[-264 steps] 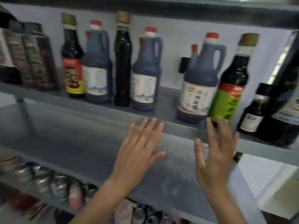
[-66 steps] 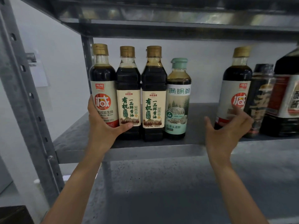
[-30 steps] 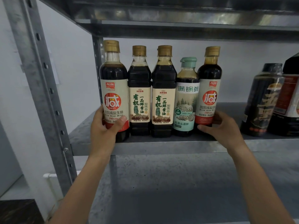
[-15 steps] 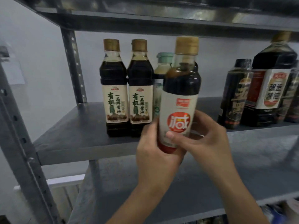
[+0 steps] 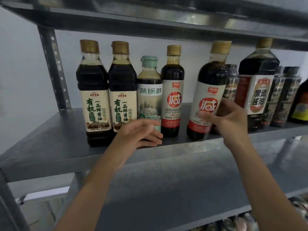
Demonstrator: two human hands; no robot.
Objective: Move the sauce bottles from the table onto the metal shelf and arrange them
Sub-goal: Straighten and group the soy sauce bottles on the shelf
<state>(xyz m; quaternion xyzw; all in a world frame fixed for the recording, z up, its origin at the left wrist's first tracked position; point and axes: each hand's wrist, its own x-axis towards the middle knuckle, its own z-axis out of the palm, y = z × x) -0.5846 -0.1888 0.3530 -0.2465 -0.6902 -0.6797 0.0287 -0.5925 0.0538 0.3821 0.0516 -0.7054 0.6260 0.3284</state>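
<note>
- Metal shelf (image 5: 50, 140): a grey deck that carried a row of upright sauce bottles along its front edge.
- Tilted bottle (image 5: 208, 97): red "减" label, long axis leaning right at the top, base at the shelf edge, just right of its upright twin (image 5: 172, 97); a gap lay between them.
- Other labels: two "有机 一品鲜酱油" bottles (image 5: 95, 97); "满锅鲜" (image 5: 150, 97); "酿造酱油" (image 5: 259, 97).
- Right hand (image 5: 228, 120): wrapped around the tilted bottle's lower body, the nearer hand.
- Left hand (image 5: 138, 134): loosely curled, gripping nothing, before the "满锅鲜" bottle's base.
</note>
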